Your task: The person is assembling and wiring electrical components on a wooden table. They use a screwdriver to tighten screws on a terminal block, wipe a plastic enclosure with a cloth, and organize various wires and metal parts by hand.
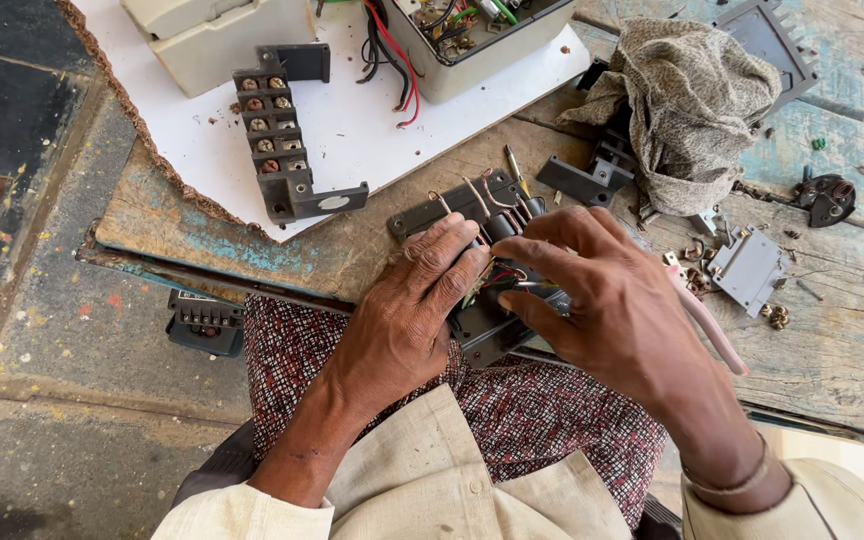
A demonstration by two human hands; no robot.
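Wooden tabletop (352, 250) w/ dark terminal block (482, 325) at its 6 o'clock edge, left hand (422, 300) clamped on it, right hand (592, 290) pinching its thin wires (502, 275): hard tug could prob snap one.

Around the white sheet (352, 130) I count two dark terminal blocks: one (277, 135) lying on it, one (205, 322) below it. Two pale casings (214, 35) sit at its top, one grey rag (692, 105) right of it.
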